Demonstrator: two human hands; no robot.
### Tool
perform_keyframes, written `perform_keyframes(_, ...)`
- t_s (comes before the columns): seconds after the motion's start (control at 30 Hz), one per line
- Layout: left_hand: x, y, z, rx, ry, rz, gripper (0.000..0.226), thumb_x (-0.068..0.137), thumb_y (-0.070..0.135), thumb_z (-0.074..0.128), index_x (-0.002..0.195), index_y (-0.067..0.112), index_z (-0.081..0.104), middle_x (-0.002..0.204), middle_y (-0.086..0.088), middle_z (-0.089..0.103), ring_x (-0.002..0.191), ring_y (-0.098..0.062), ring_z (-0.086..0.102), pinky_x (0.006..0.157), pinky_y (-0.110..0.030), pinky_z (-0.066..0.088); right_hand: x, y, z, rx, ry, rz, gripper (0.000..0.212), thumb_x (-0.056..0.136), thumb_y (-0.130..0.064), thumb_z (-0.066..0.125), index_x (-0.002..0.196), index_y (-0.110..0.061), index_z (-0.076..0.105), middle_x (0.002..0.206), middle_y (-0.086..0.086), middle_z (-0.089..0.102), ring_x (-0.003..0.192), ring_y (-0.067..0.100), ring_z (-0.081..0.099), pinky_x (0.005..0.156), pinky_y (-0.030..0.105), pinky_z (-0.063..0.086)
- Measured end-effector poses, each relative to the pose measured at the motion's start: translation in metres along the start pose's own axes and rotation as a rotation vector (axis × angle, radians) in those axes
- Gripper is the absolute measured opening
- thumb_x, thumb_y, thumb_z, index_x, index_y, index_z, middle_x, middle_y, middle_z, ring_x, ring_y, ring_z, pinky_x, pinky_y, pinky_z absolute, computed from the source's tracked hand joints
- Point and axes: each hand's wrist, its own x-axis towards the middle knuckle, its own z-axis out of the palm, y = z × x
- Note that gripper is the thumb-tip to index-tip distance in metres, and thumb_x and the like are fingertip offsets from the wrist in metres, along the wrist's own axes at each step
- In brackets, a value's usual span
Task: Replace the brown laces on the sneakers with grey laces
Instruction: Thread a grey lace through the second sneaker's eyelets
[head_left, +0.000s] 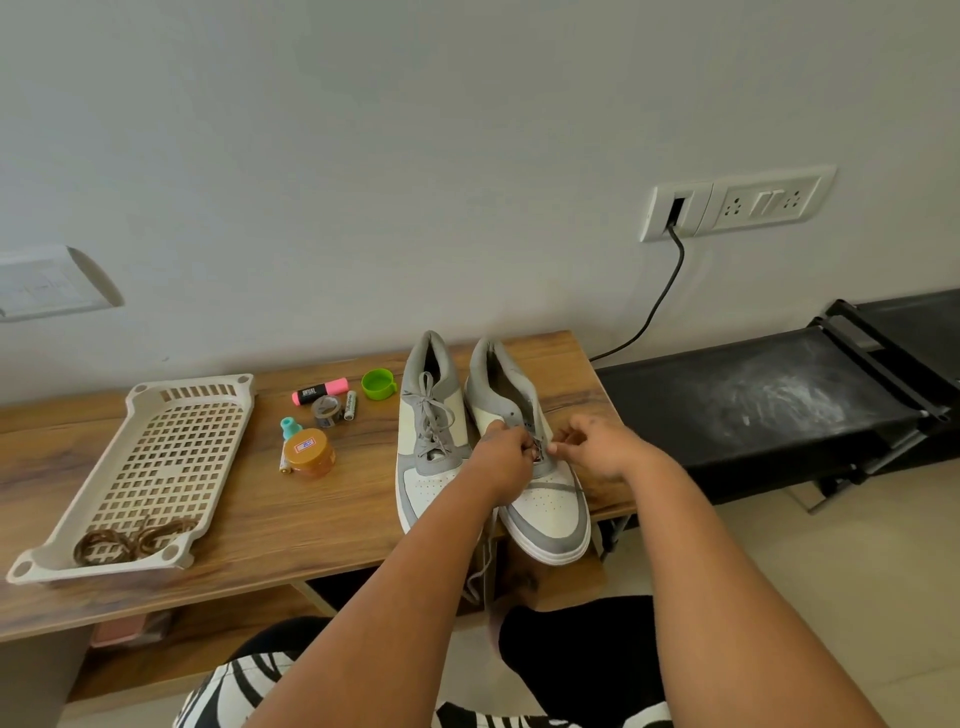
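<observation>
Two grey and white sneakers stand side by side on the wooden table (322, 519), toes toward me. The left sneaker (427, 441) is fully laced with a grey lace tied in a bow. On the right sneaker (545, 504), my left hand (501, 457) and my right hand (597, 447) meet over the lower eyelets, each pinching the grey lace (480, 561), whose loose end hangs down over the table's front edge. The brown laces (130, 538) lie coiled in the near end of a beige perforated tray (156, 467) at the left.
Between tray and sneakers lie a pink highlighter (319, 392), a tape roll (327, 410), a battery (351, 405), a green cap (378, 384), a teal-capped bottle (291, 428) and an orange-lidded jar (310, 453). A black bench (753, 400) stands at the right. A cable (660, 301) runs from the wall socket.
</observation>
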Motion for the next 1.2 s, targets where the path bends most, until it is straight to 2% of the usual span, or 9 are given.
perform_keyframes(0.17,-0.002,-0.001,0.001,-0.005,0.008,0.007,0.025,0.102,0.021,0.043,0.117,0.007,0.058,0.119,-0.011,0.043,0.102,-0.023,0.05,0.091,-0.029,0.039,0.002,-0.005,-0.003,-0.084,-0.014,-0.022,0.012,0.096,-0.034,0.058,0.091,-0.023,0.057,0.091,-0.004,0.056,0.08,0.01,0.051,0.073,0.028,0.04)
perform_keyframes(0.27,-0.001,-0.001,0.0,-0.007,-0.001,0.012,0.026,0.103,0.023,0.043,0.117,0.008,0.058,0.114,-0.007,0.041,0.101,-0.021,0.048,0.09,-0.027,0.037,-0.002,0.01,-0.016,-0.152,0.085,0.076,0.019,0.098,-0.032,0.056,0.105,-0.015,0.06,0.099,0.0,0.059,0.09,0.015,0.056,0.079,0.031,0.045)
perform_keyframes(0.37,-0.002,-0.001,-0.001,-0.016,0.0,0.025,0.025,0.104,0.025,0.043,0.116,0.008,0.058,0.113,-0.006,0.04,0.097,-0.018,0.045,0.089,-0.026,0.036,-0.007,0.028,-0.027,-0.101,0.148,0.158,0.017,0.098,-0.029,0.056,0.097,-0.013,0.061,0.097,0.007,0.064,0.087,0.018,0.059,0.077,0.033,0.046)
perform_keyframes(0.6,-0.008,0.008,-0.006,-0.115,0.005,-0.068,0.035,0.105,0.033,0.039,0.115,0.005,0.058,0.112,-0.009,0.049,0.095,-0.021,0.051,0.087,-0.033,0.041,-0.011,0.007,-0.022,0.08,0.097,0.057,0.037,0.09,-0.037,0.067,0.122,-0.024,0.054,0.114,-0.003,0.055,0.11,0.018,0.053,0.092,0.036,0.045)
perform_keyframes(0.7,-0.012,0.015,-0.014,-0.326,-0.034,-0.166,0.037,0.104,0.036,0.041,0.106,0.008,0.064,0.09,-0.005,0.058,0.08,-0.018,0.053,0.071,-0.029,0.04,-0.011,-0.005,-0.015,0.036,0.111,-0.037,0.038,0.088,-0.028,0.071,0.123,-0.027,0.056,0.118,-0.004,0.055,0.107,0.014,0.054,0.087,0.03,0.045)
perform_keyframes(0.8,-0.024,0.023,-0.035,-0.637,-0.085,-0.251,0.035,0.102,0.034,0.046,0.073,0.018,0.053,0.069,0.0,0.049,0.063,-0.013,0.046,0.059,-0.027,0.035,-0.015,-0.021,-0.009,0.063,0.213,-0.163,0.035,0.09,-0.008,0.065,0.118,-0.027,0.059,0.115,-0.005,0.055,0.102,0.009,0.053,0.072,0.016,0.039)
perform_keyframes(0.9,-0.043,0.031,-0.06,-0.767,-0.049,-0.146,0.036,0.103,0.032,0.045,0.07,0.019,0.049,0.066,0.002,0.05,0.064,-0.012,0.049,0.059,-0.022,0.038,-0.03,-0.039,-0.008,0.073,0.204,-0.295,0.039,0.088,-0.01,0.067,0.115,-0.036,0.057,0.106,-0.013,0.055,0.097,0.006,0.053,0.071,0.018,0.041)
perform_keyframes(1.07,-0.073,0.027,-0.094,-0.914,0.062,-0.04,0.033,0.103,0.028,0.047,0.073,0.015,0.056,0.063,0.001,0.052,0.06,-0.013,0.05,0.069,-0.024,0.043,-0.044,-0.056,0.006,0.278,0.494,-0.28,0.015,0.093,-0.025,0.066,0.101,-0.015,0.072,0.088,-0.006,0.063,0.084,0.011,0.06,0.069,0.02,0.045)
perform_keyframes(1.2,-0.093,0.009,-0.107,-1.04,0.063,-0.043,0.034,0.102,0.029,0.049,0.071,0.016,0.056,0.06,0.002,0.047,0.057,-0.012,0.05,0.068,-0.025,0.044,-0.046,-0.037,0.002,0.338,0.684,-0.043,0.014,0.096,-0.02,0.06,0.105,-0.012,0.067,0.105,0.004,0.064,0.086,0.014,0.058,0.065,0.018,0.041)
